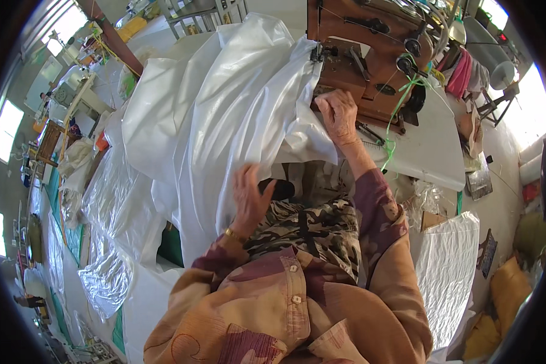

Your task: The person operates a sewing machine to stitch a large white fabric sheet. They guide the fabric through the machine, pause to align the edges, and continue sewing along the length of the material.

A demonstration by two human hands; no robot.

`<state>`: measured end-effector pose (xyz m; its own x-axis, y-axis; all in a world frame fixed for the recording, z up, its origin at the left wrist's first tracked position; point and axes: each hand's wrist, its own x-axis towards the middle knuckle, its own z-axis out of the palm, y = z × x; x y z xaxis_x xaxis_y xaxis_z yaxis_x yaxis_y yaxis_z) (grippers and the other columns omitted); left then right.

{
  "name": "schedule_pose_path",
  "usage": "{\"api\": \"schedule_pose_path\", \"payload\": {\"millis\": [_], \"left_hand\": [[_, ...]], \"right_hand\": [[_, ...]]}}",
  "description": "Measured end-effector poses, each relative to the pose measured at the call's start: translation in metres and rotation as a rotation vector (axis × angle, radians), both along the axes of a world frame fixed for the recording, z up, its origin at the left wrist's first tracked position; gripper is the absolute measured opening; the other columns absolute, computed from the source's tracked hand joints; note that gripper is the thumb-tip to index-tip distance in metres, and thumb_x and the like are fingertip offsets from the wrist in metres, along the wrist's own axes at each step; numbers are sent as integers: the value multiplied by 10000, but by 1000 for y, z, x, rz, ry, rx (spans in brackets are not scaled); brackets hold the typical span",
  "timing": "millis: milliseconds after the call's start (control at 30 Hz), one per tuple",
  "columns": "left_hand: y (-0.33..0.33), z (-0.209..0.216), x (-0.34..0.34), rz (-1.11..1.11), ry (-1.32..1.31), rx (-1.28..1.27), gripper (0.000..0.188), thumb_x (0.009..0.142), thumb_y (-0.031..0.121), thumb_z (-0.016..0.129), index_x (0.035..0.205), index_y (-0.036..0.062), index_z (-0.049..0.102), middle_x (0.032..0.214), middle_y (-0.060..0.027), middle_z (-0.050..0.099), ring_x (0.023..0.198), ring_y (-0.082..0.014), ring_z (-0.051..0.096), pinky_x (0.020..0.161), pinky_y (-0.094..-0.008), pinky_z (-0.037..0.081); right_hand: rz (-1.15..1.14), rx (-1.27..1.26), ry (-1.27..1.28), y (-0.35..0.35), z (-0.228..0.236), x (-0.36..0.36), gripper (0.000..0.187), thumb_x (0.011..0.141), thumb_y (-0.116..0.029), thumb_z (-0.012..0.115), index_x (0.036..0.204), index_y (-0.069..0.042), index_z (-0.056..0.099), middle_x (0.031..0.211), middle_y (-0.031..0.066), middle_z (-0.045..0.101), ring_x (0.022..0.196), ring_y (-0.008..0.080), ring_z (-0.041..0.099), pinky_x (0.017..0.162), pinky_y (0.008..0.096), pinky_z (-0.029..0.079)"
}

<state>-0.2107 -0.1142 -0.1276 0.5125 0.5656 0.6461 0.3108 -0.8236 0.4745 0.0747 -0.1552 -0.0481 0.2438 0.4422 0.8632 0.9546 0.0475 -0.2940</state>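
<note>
A large white plastic-like sheet (224, 103) hangs in folds across the middle, its right edge running under the needle end of a brown sewing machine (352, 67). My right hand (340, 115) is closed with curled fingers beside that edge, just in front of the machine. Whatever lies within those fingers is hidden. Lower and to the left, my left hand (250, 200) has its fingers stretched apart over the sheet's near part, slightly blurred. Whether it presses on the sheet I cannot tell. A dark rounded object (279, 189) shows behind its thumb.
The machine stands on a pale table (421, 155), with green string (389, 145) trailing from it. Scissors-like black tools (370, 134) lie beside my right wrist. More white sheeting (449, 261) is at the right, and silvery sheeting (106, 273) at the left. Pink cloth (459, 73) hangs farther back.
</note>
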Motion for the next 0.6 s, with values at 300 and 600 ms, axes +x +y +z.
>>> {"api": "schedule_pose_path", "payload": {"millis": [300, 600], "left_hand": [[36, -121, -117, 254, 309, -328, 299, 852, 153, 703, 1091, -3, 614, 949, -176, 619, 887, -358, 604, 839, -433, 473], [13, 19, -248, -236, -478, -1186, 427, 1002, 299, 463, 1301, 4, 540, 1256, -203, 616, 1117, -353, 627, 959, -491, 526]], "right_hand": [[212, -423, 644, -62, 7, -58, 389, 907, -315, 682, 804, 57, 635, 607, 156, 477, 568, 194, 411, 561, 397, 388], [329, -253, 998, -89, -20, -87, 265, 936, -208, 645, 807, 19, 598, 665, -16, 519, 637, 69, 448, 564, 284, 402]]}}
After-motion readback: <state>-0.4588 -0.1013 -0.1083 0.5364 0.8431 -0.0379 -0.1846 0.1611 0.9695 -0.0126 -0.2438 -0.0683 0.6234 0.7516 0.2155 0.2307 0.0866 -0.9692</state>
